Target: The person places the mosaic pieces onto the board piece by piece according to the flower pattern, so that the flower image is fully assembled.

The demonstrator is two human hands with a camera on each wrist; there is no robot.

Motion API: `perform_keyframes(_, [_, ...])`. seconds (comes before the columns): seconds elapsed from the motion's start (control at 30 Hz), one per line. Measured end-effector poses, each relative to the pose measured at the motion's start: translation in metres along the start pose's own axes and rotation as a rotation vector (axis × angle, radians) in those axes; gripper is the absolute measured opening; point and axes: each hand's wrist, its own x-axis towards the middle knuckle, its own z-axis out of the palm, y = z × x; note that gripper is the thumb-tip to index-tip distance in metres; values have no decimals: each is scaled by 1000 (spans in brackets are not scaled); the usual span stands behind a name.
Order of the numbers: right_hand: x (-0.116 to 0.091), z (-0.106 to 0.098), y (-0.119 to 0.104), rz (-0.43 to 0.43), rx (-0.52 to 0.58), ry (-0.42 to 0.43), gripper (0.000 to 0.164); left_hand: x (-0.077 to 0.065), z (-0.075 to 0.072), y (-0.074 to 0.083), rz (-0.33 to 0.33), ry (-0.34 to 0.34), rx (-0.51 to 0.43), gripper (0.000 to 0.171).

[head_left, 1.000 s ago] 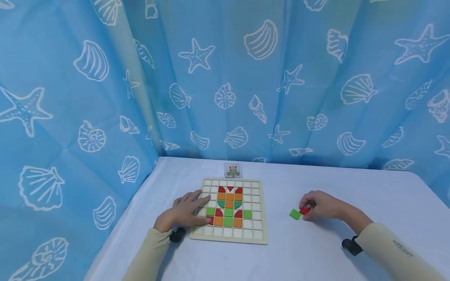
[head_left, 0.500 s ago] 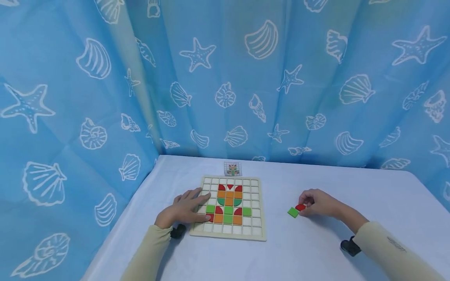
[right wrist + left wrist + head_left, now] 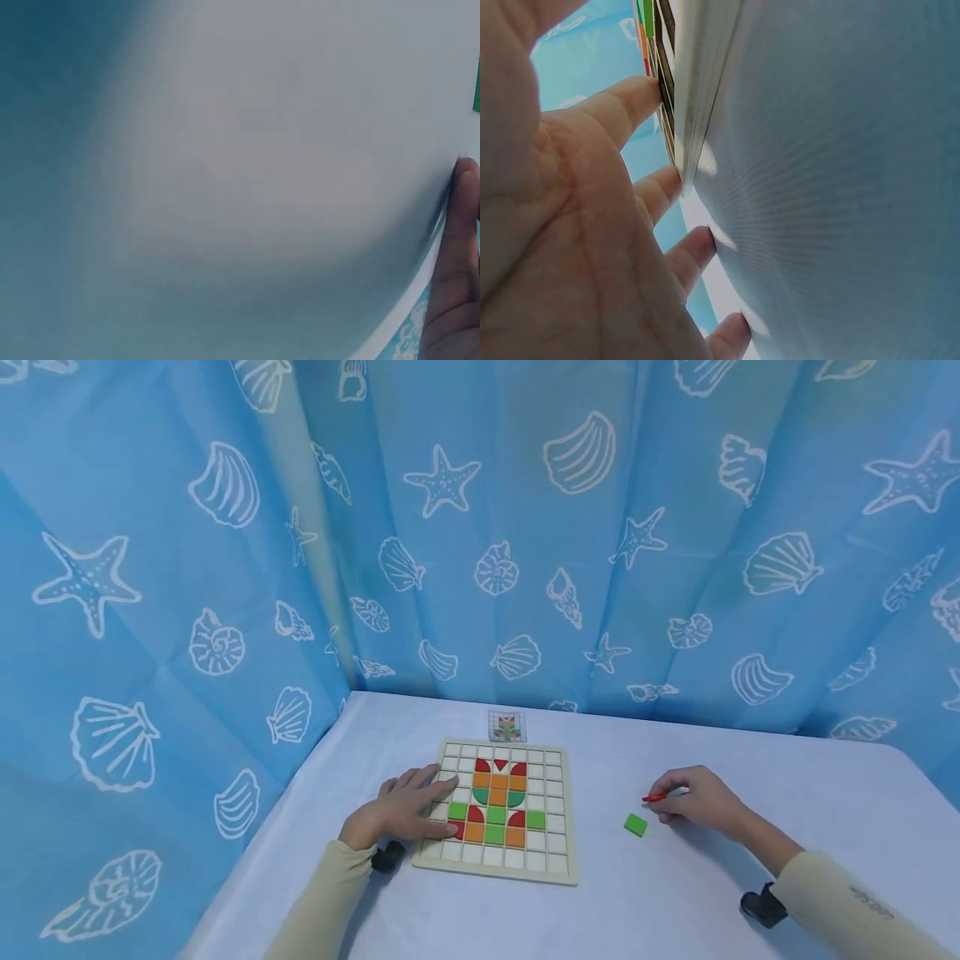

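A square mosaic board (image 3: 572, 860) lies on the table, with red, orange and green tiles forming a pattern among white squares. My left hand (image 3: 401, 810) rests spread over its left edge, the thumb on a red tile in a lower row. In the left wrist view some fingertips (image 3: 641, 97) touch the board and others reach the cloth. Off to the right, my right hand (image 3: 701, 799) pinches a red tile (image 3: 653, 797), tilted on edge above the table. A green square tile (image 3: 635, 825) lies just beside it. The right wrist view shows only part of a finger (image 3: 457, 255).
A small pattern card (image 3: 507, 727) lies behind the board, showing a similar design. White cloth (image 3: 600, 910) covers the table. A blue curtain (image 3: 465, 668) with shell prints hangs along the back and left side.
My right hand has lifted the red tile away from the green one and turned it on edge. The left hand stays on the board. The head view has shifted slightly.
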Motion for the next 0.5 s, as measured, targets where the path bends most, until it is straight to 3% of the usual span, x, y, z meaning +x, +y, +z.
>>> perform_keyframes(0.2, [-4,-1,2,27,2,59,31,3,0,-3,21,4,-4,85])
perform_keyframes(0.5, [5,4,-6,14,-11,94,33,0,-1,-2,1,-1,-4,84])
